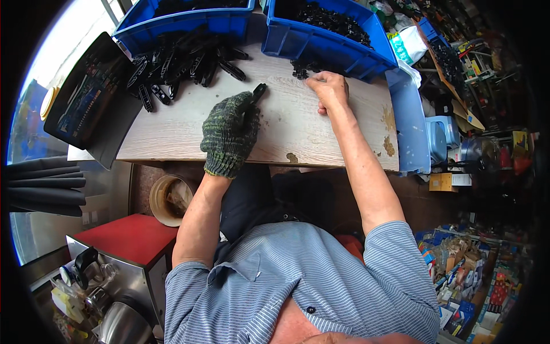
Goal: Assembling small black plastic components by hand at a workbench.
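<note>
My left hand (230,132), in a dark green knitted glove, is closed around a slim black plastic piece (260,92) whose rounded end sticks out past the thumb. It is held over the pale wood-grain table (286,135). To the right, my bare right hand (331,90) has thumb and forefinger drawn together, right beside a little heap of small black parts (299,70). Whatever lies between those fingertips is too small to make out. A pile of long black pieces (195,62), some with slots, is spread beyond my left hand.
Two blue bins, a left bin (189,24) and a right bin (326,45), hold black parts at the table's far side. A dark folded panel (86,97) stands at the left edge. Below are a bucket (162,200) and a red-topped cabinet (126,238). Cluttered shelves fill the right.
</note>
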Motion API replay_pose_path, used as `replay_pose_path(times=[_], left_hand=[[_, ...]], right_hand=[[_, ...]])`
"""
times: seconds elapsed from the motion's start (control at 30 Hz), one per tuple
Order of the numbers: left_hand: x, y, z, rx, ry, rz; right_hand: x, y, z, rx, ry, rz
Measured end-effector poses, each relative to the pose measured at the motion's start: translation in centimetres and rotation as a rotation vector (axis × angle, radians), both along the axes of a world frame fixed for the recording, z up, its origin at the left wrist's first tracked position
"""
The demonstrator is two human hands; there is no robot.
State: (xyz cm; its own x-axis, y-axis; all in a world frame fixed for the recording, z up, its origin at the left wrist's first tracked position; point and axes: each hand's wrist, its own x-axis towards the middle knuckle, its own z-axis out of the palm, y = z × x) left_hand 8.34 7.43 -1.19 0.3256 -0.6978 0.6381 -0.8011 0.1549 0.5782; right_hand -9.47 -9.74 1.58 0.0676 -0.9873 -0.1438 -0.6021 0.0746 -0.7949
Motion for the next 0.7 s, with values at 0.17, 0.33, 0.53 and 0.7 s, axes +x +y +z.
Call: replay_pose_path(times=[0.17, 0.33, 0.53, 0.7], left_hand=[[-2.0, -0.1, -0.5, 0.017, 0.456, -0.17], [-4.5, -2.3, -0.9, -0.054, 0.456, -0.269], [-5.4, -5.2, -0.9, 0.074, 0.574, -0.466], [-5.3, -5.0, -0.2, 0.305, 1.011, -0.553]], right_hand=[[-1.8, -0.2, -0.6, 0.14, -0.284, -0.034], [-4.3, 1.6, -0.3, 0.338, -0.587, 0.061], [-4.1, 4.5, -1.2, 0.346, -0.699, 0.23], [-4.1, 5.7, -1.4, 0.295, -0.729, 0.231]])
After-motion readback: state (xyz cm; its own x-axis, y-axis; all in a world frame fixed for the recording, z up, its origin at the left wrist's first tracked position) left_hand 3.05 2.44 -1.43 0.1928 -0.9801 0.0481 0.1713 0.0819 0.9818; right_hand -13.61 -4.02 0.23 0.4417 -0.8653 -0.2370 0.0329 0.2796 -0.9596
